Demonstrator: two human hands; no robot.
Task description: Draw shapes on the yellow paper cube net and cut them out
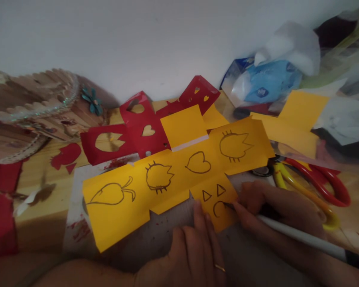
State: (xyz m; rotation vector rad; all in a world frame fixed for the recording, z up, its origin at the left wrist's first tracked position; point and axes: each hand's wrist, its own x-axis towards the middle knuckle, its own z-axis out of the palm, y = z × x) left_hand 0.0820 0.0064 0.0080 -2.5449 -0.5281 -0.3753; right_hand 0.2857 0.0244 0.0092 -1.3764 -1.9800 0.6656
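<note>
A yellow paper cutout (116, 223) lies across the surface in front of me. Dark outlines on it show a leaf-like shape, a heart and two spiky round figures. Its lower flap bears two small triangles and a curved line. My left hand (191, 247), a ring on one finger, rests with fingers stretched out at that flap's left edge. In my right hand (275, 207) is a long white pen (305, 236) with a black band, pinched near its dark tip. The tip is at the end of the curved line.
Behind lies a red paper cutout (134, 137) with holes, beside a folded yellow piece (185, 126). Scissors with red and yellow handles (317, 179) lie to the right. A blue packet (263, 81), a wooden-stick craft (48, 105) and red scraps (68, 154) surround the work.
</note>
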